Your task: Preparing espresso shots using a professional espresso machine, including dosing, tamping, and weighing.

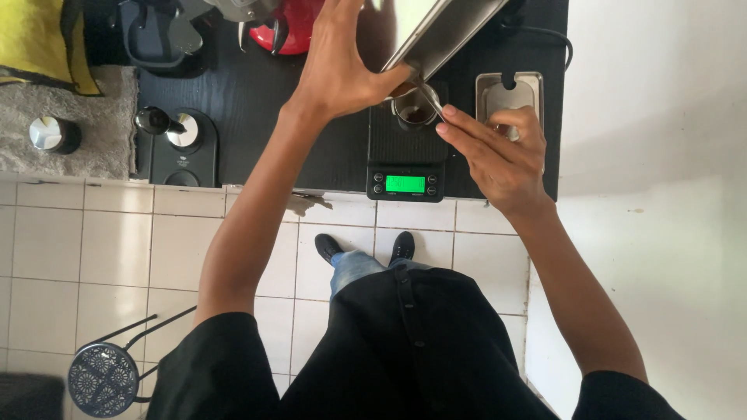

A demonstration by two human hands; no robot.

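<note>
My left hand [342,66] grips a flat silver metal container [440,31] and tilts it down over a small metal cup [416,109]. The cup holds dark brown grounds and stands on a black digital scale [406,152] with a lit green display. My right hand [498,152] is beside the cup on its right, pinching a thin metal spoon handle [433,103] that reaches to the cup's rim.
The scale sits on a black counter [249,101]. A small steel tray [510,93] lies at the right edge, a black tamper [156,120] on its black stand at the left, a red appliance [292,27] at the back. A dark stool [105,377] stands on the white tiled floor.
</note>
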